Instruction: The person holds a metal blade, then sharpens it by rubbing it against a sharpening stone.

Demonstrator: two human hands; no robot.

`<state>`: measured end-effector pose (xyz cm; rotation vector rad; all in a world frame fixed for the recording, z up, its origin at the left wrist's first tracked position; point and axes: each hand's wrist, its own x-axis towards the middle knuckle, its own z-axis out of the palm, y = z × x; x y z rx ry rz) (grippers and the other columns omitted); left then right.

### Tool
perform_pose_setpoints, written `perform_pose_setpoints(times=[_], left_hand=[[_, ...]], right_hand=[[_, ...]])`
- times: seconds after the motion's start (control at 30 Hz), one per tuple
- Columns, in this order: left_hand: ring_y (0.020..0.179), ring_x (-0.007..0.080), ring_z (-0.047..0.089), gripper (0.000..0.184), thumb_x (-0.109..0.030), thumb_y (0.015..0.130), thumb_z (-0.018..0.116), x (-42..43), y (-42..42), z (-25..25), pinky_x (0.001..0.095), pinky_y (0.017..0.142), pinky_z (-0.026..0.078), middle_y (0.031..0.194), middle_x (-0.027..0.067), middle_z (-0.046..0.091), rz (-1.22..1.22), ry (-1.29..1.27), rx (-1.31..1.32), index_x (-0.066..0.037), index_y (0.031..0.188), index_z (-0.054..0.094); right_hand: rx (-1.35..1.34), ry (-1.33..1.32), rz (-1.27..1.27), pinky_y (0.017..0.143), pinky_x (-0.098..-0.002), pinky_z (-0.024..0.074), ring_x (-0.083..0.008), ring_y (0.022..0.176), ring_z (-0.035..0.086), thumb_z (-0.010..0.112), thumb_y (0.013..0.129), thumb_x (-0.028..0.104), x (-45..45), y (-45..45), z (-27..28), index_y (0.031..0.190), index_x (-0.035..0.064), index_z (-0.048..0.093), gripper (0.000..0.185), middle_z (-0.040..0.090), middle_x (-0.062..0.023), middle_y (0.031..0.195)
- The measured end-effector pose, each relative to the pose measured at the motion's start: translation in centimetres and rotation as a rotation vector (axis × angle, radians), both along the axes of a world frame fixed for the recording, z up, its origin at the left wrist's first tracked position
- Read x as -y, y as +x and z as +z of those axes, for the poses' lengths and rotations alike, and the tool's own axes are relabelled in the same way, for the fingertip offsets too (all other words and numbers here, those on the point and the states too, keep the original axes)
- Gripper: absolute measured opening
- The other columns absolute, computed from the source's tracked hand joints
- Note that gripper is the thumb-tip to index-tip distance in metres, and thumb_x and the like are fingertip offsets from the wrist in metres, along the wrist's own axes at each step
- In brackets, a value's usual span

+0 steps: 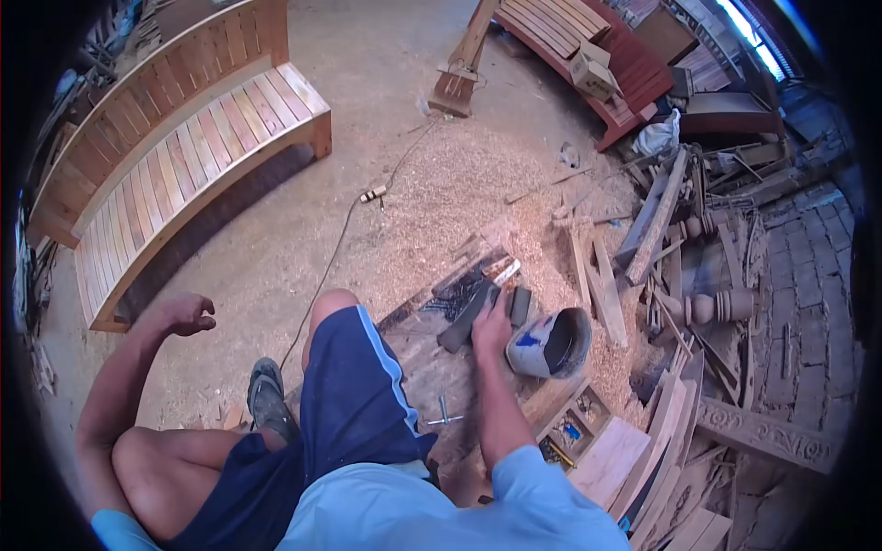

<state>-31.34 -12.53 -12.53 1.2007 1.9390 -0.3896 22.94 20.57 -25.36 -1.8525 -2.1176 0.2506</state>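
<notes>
Bucket (531,354) risked tipping if right grip (493,321) swung sideways, its hold on block (462,327) unclear; left grip (190,314) hung loosely apart.

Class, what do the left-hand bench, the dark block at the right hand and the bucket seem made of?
Bench: wood, smooth, faintly glossy; slats vary in tone.
Dark block: perhaps stone; matt grey.
Bucket: maybe plastic or metal; dull, blue-stained.

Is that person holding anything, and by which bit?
The left grip holds nothing. The right grip touches the dark grey block at its right side; whether it's held can't be told.
</notes>
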Motion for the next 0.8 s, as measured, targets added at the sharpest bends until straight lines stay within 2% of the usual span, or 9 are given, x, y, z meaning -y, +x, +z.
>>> perform_pose_setpoints(times=[0.07, 0.2, 0.3, 0.43, 0.5, 0.6, 0.67, 0.73, 0.8], left_hand=[[0.112, 0.0369, 0.069, 0.053, -0.042, 0.089, 0.069, -0.1, 0.5, 0.1, 0.0454, 0.098, 0.054, 0.121, 0.02, 0.072, -0.07, -0.011, -0.044, -0.006, 0.128, 0.069], [0.114, 0.037, 0.067, 0.051, -0.043, 0.091, 0.068, -1.8, 1.5, 3.1, 0.0474, 0.098, 0.052, 0.12, 0.0199, 0.072, 0.032, 0.005, -0.023, -0.009, 0.128, 0.069], [0.114, 0.0378, 0.067, 0.05, -0.043, 0.09, 0.068, -1.0, 1.4, 1.5, 0.0473, 0.099, 0.052, 0.12, 0.0203, 0.072, 0.149, 0.036, 0.033, -0.009, 0.127, 0.069], [0.113, 0.0374, 0.068, 0.052, -0.043, 0.09, 0.068, -0.9, 1.0, 0.5, 0.046, 0.099, 0.053, 0.122, 0.021, 0.072, -0.129, -0.044, -0.051, -0.007, 0.128, 0.069], [0.112, 0.0381, 0.068, 0.051, -0.043, 0.09, 0.067, -1.2, 1.0, 0.7, 0.0475, 0.097, 0.053, 0.119, 0.0205, 0.072, -0.087, 0.028, -0.026, -0.008, 0.126, 0.07], [0.111, 0.0391, 0.068, 0.05, -0.044, 0.09, 0.066, -2.2, 1.8, 1.5, 0.0493, 0.096, 0.053, 0.116, 0.0204, 0.073, -0.005, 0.087, 0.016, -0.008, 0.124, 0.07], [0.11, 0.0395, 0.068, 0.05, -0.045, 0.09, 0.066, -1.6, 1.5, 0.8, 0.0497, 0.095, 0.053, 0.115, 0.0206, 0.073, 0.022, 0.053, 0.033, -0.008, 0.124, 0.07], [0.11, 0.0401, 0.068, 0.05, -0.046, 0.09, 0.065, -1.4, 1.3, -0.6, 0.0496, 0.095, 0.053, 0.115, 0.0212, 0.073, -0.149, 0.017, -0.026, -0.008, 0.123, 0.071], [0.11, 0.0405, 0.068, 0.05, -0.046, 0.09, 0.065, -1.6, 1.9, -0.3, 0.0495, 0.095, 0.053, 0.116, 0.0212, 0.073, -0.132, 0.024, -0.009, -0.008, 0.123, 0.071]], right_hand=[[-0.008, -0.057, -0.052, 0.071, -0.0572, 0.0531, -0.0491, 0.078, 0.069, 0.055, 0.101, 0.032, -0.5, -0.6, 0.7, 0.157, 0.0195, 0.042, 0.058, 0.073, -0.0264, 0.093], [-0.025, -0.189, -0.052, 0.073, -0.0585, 0.0529, -0.0492, 0.08, 0.069, 0.055, 0.101, 0.03, 3.2, -0.9, 2.1, 0.156, 0.0188, 0.042, 0.058, 0.072, -0.0273, 0.092], [-0.065, -0.087, -0.013, 0.073, -0.057, 0.0532, -0.0474, 0.08, 0.069, 0.057, 0.1, 0.031, -1.8, -1.2, 0.3, 0.158, 0.0218, 0.039, 0.061, 0.072, -0.0276, 0.09], [-0.076, -0.033, -0.017, 0.073, -0.0566, 0.0531, -0.0466, 0.08, 0.069, 0.058, 0.1, 0.032, -0.6, 1.2, -1.1, 0.159, 0.0235, 0.037, 0.063, 0.072, -0.0278, 0.09], [-0.115, 0.015, 0.015, 0.073, -0.0568, 0.0531, -0.0467, 0.08, 0.069, 0.057, 0.1, 0.032, -1.0, -0.7, -0.2, 0.159, 0.0236, 0.037, 0.063, 0.072, -0.0279, 0.09], [-0.014, 0.045, 0.057, 0.075, -0.0569, 0.0531, -0.0472, 0.082, 0.07, 0.057, 0.1, 0.031, 1.2, -0.5, -1.2, 0.159, 0.0234, 0.038, 0.063, 0.072, -0.028, 0.092], [0.011, -0.118, -0.055, 0.075, -0.0566, 0.0534, -0.0471, 0.084, 0.07, 0.057, 0.1, 0.031, -0.7, -1.0, 1.3, 0.159, 0.024, 0.038, 0.062, 0.072, -0.028, 0.098], [-0.014, -0.144, -0.068, 0.078, -0.0571, 0.0531, -0.048, 0.087, 0.069, 0.056, 0.1, 0.03, -1.3, -1.0, 1.9, 0.158, 0.0229, 0.039, 0.061, 0.072, -0.0288, 0.101], [-0.1, -0.126, -0.114, 0.083, -0.0579, 0.0525, -0.0496, 0.093, 0.069, 0.055, 0.1, 0.028, -2.7, -2.3, 3.1, 0.157, 0.0205, 0.042, 0.058, 0.071, -0.0306, 0.108]])
